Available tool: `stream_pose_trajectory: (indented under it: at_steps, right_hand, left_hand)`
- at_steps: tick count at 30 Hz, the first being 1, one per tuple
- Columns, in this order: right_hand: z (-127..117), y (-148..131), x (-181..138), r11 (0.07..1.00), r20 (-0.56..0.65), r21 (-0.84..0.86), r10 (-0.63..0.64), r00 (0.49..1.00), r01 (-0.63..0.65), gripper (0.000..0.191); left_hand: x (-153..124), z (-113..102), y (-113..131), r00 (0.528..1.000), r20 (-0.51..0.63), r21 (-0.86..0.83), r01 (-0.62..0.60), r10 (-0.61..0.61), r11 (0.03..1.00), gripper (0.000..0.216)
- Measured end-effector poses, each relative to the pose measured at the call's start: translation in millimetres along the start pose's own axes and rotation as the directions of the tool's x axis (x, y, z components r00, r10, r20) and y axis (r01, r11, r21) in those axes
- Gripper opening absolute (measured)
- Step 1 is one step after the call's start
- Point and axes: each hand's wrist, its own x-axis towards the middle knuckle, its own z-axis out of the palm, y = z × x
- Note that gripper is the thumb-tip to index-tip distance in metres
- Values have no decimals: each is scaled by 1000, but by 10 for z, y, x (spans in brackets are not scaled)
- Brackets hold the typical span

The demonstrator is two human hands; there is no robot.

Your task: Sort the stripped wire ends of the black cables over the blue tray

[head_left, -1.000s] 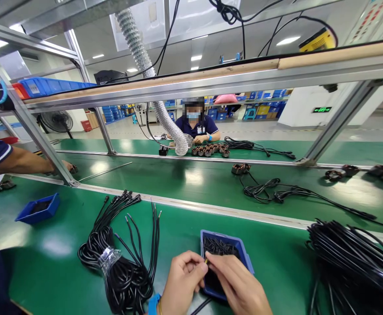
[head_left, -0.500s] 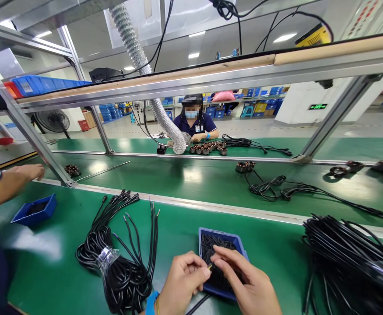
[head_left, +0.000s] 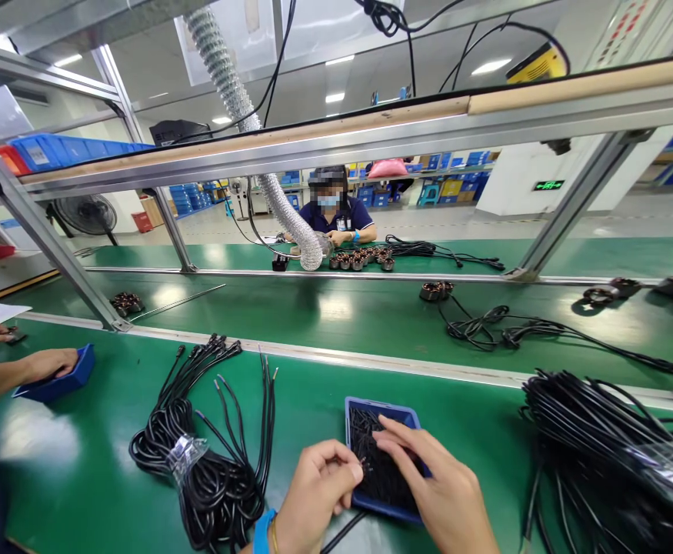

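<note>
My left hand (head_left: 321,488) is closed in a pinch around the end of a black cable (head_left: 344,531), whose thin wire tips show at the fingertips. The cable runs down out of the picture below. Over a blue bin (head_left: 348,419) of short black tubes (head_left: 379,477), my right hand (head_left: 437,481) has its thumb and fingers drawn together, close to the left fingertips but apart from them. Whatever may sit between the right fingertips is too small to make out.
A tied bundle of black cables (head_left: 209,477) lies to the left, a larger cable bundle (head_left: 613,454) to the right. A co-worker's hand (head_left: 53,363) is in another blue bin (head_left: 85,368). Copper-wound rings (head_left: 434,291) sit beyond the metal rail (head_left: 324,355). Another person (head_left: 336,211) sits opposite.
My right fingertips have drawn slightly away from the wire tips at my left hand. At the left, the co-worker's hand has come down into the blue bin, and their other hand has appeared.
</note>
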Motion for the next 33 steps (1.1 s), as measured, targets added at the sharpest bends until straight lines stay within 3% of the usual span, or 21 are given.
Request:
stream_pose_trajectory:
  at_steps: [3, 7, 10, 14, 19, 21, 23, 27, 31, 33]
  right_hand:
    - [3, 5, -14, 996, -26, -40, 84, 996, -85, 29]
    - [10, -89, -44, 942, 155, 225, 218, 964, -249, 26]
    - [39, -141, -65, 908, 230, 292, 237, 944, -300, 24]
    - [71, -150, -70, 914, 227, 297, 214, 950, -277, 21]
    - [53, -156, -45, 966, 249, 239, 31, 968, -93, 21]
    - [44, -171, -34, 971, 276, 223, 26, 961, -90, 23]
    - [44, -188, -28, 957, 324, 224, 105, 940, -184, 23]
    - [51, -213, -19, 889, 464, 240, 247, 850, -390, 23]
    - [4, -221, 20, 871, 562, 218, 257, 786, -441, 19]
    - [-46, -210, 44, 873, 586, 232, 226, 778, -428, 19]
  left_hand:
    - [-10, 7, 21, 1000, 12, 14, 4, -4, 1000, 33]
    - [-13, 12, 28, 1000, 28, 26, 6, -7, 1000, 34]
    - [-9, 10, 33, 999, 30, 20, 15, -15, 1000, 37]
    - [-7, 4, 33, 999, 33, 17, 24, -24, 1000, 37]
    - [-16, -3, -1, 1000, 23, -41, -5, 6, 999, 28]
    - [-27, -5, -10, 999, 25, -84, -42, 44, 996, 24]
    - [-46, -5, -3, 995, 22, -90, -92, 94, 992, 24]
    - [-96, -5, 59, 980, 25, 13, -196, 196, 981, 26]
    - [-108, 1, 95, 975, 30, 96, -222, 220, 970, 23]
    - [-94, 17, 49, 975, 46, 86, -222, 219, 971, 26]
